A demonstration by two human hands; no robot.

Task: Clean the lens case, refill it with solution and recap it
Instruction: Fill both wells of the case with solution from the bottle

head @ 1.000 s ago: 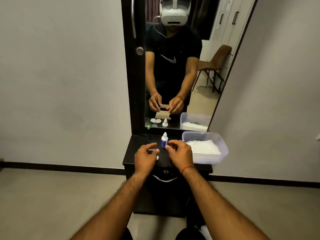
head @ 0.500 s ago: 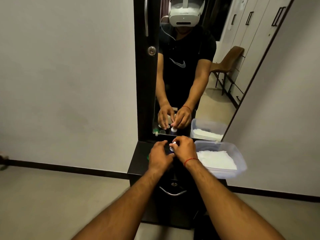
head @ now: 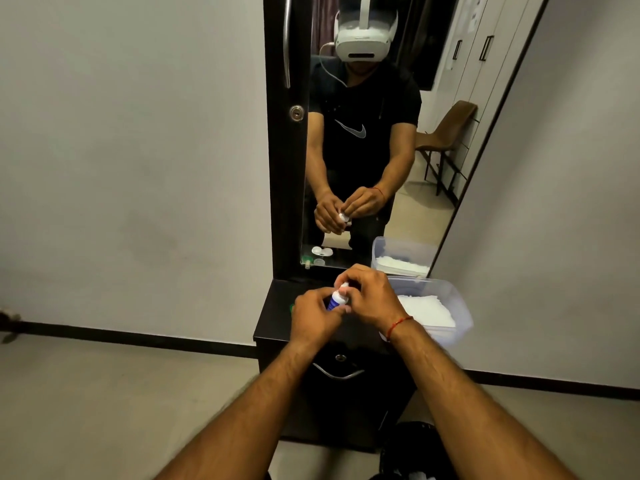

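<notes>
A small solution bottle (head: pixel 335 300), white with a blue label, is lifted above the black dresser top (head: pixel 273 322). My left hand (head: pixel 313 315) grips its body. My right hand (head: pixel 372 299) has its fingertips closed on the white cap at the bottle's top. The lens case itself is hidden behind my hands; only its reflection (head: pixel 321 251), white and open, shows in the mirror, with a green cap's reflection (head: pixel 306 261) beside it. A sliver of a green cap (head: pixel 292 308) peeks out left of my left hand.
A clear plastic tub (head: pixel 457 303) of white tissues stands on the dresser's right end, touching my right wrist area. A tall mirror (head: pixel 360 133) rises behind the dresser. A drawer with a metal handle (head: pixel 337 373) is below the top. Walls flank both sides.
Both hands closed on the solution bottle that stood on the dresser and lifted it off the top; the right fingers now sit on its cap.
</notes>
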